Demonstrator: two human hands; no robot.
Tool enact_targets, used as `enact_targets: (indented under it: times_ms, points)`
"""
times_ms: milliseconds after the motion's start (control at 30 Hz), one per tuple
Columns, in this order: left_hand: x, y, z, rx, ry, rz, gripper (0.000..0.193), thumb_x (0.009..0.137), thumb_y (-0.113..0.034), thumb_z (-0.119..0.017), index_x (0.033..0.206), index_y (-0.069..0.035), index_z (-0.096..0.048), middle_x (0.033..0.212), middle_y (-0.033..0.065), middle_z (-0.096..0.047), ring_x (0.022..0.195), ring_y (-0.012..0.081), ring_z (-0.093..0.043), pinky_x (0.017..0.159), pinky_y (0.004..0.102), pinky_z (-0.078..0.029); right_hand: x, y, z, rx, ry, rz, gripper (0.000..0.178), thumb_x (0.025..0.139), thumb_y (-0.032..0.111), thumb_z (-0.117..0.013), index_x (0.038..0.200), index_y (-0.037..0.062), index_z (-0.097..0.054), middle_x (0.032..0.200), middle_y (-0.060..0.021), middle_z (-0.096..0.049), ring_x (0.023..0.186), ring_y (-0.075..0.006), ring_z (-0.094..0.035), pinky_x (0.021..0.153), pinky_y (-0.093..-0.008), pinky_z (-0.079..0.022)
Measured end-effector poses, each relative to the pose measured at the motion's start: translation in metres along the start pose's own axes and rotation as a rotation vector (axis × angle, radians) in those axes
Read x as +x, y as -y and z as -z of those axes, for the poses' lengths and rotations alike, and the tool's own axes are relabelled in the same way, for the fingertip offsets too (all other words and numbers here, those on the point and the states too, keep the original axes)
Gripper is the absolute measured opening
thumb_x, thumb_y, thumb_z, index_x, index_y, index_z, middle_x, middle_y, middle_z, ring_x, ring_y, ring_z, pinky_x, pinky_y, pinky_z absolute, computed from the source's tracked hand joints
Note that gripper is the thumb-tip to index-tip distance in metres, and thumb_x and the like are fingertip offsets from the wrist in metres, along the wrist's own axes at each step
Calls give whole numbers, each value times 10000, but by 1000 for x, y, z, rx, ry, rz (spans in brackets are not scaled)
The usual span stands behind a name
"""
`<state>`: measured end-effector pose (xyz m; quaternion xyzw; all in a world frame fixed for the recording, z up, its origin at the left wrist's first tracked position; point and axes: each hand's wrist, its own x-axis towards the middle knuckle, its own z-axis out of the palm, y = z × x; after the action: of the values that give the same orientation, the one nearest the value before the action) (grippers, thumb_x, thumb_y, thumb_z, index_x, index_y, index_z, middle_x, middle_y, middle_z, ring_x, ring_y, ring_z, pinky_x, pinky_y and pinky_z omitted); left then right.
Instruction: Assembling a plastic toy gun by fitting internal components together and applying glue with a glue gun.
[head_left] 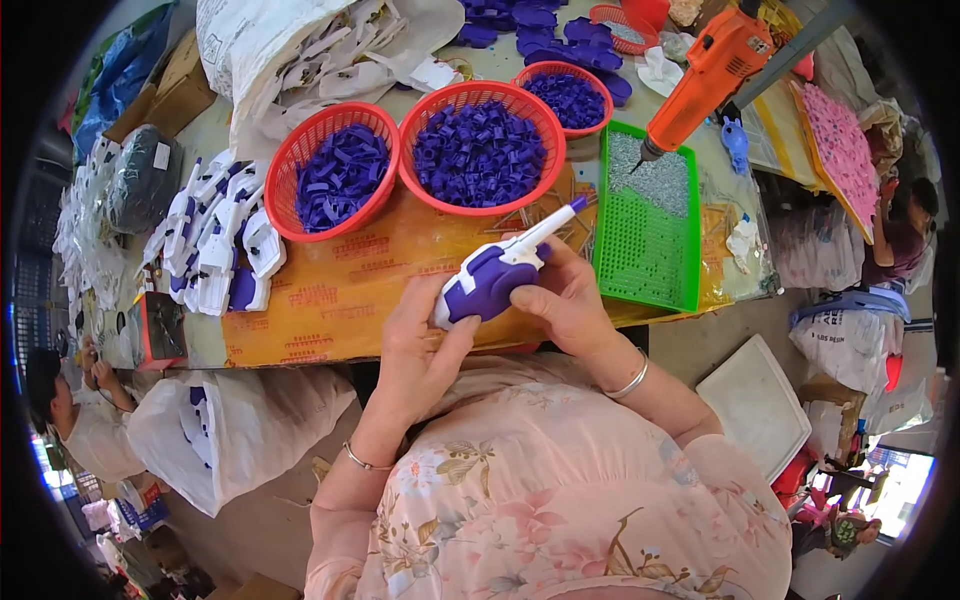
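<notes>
Between my two hands is a purple-and-white toy gun (490,284), its long white barrel with a purple tip slanting up to the right. My left hand (425,335) grips the rounded left end, thumb along the lower edge. My right hand (570,300) pinches the purple body near the barrel, thumb on its face. Just beyond the toy stand red baskets of small purple plastic parts: a left basket (273,190), a big middle basket (556,160) and a smaller basket (608,100). A green tray (650,270) with small silvery screws lies to the right.
An orange electric screwdriver (705,80) hangs over the tray. White-and-purple toy pieces (215,240) are piled at the left of the table. A white sack (255,70) of white parts leans at the back. Another sack (240,430) sits below the table's left edge. Other people work at both sides.
</notes>
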<state>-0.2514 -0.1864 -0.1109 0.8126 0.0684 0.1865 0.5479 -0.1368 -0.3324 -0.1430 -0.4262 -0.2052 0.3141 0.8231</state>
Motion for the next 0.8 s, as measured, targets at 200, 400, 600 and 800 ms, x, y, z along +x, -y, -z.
enact_targets:
  times_ms: [200,400,600,800]
  points:
    - [-8,15,2,-32,1,70,359,717,5,-685,1060,11,-580,900,119,-555,796,236,-556,716,287,-444,-2,-4,3,-78,-9,-8,384,782,-70,-649,1143,0,-536,1016,-33,-601,921,-106,-575,831,-256,-477]
    - [-11,6,-3,-384,-25,218,345,850,-15,-591,1183,63,-544,970,93,-609,859,162,-609,736,271,-523,2,9,-9,-163,-89,-8,267,810,38,-686,1056,-12,-596,906,-27,-643,806,-88,-589,730,-242,-498]
    - [-11,-2,13,-1025,85,463,418,944,-200,-469,1236,99,-472,980,176,-646,764,264,-681,667,359,-573,-3,12,-7,-35,-255,-136,242,847,197,-685,963,-4,-616,844,-45,-646,675,-106,-597,572,-242,-491]
    - [-8,-7,15,-985,97,521,415,939,-214,-473,1222,89,-489,965,173,-649,677,250,-674,625,348,-566,0,13,-5,-67,-279,-153,263,844,238,-692,913,-5,-618,803,-56,-641,620,-112,-593,526,-237,-484]
